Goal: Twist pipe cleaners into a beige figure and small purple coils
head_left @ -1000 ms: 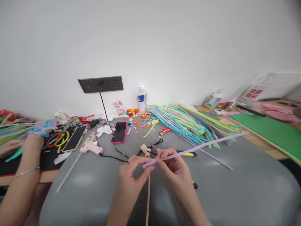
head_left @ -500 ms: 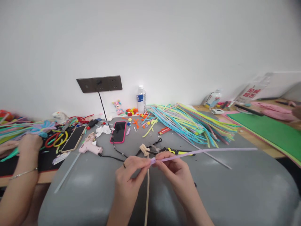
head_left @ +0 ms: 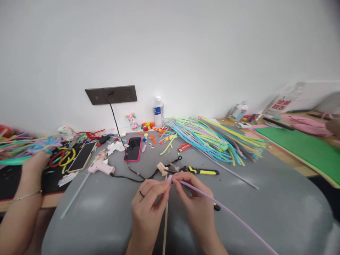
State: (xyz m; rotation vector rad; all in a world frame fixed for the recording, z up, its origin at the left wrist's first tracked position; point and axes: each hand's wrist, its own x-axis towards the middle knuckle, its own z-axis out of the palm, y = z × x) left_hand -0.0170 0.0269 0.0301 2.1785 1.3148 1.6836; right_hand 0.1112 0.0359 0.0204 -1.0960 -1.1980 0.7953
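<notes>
A long lilac pipe cleaner runs from my fingertips down toward the lower right. Its near end is bunched into a small loop or coil, pinched by my left hand between thumb and forefinger. Close beside it, my right hand grips the same pipe cleaner, thumb against fingers. Just beyond my hands lie a pale beige bundle with a long beige strand hanging toward me, and black-and-yellow pliers, partly hidden by my right hand.
A pink glue gun with a black cord and a pink-cased phone lie left of centre. Many pastel pipe cleaners are heaped at the back. A bottle stands by the wall. Another person's hand works at the left.
The pipe cleaner's long free end has swung down from nearly level to slanting toward the lower right. My hands stay close together on its coiled end. The other person's hand has shifted slightly.
</notes>
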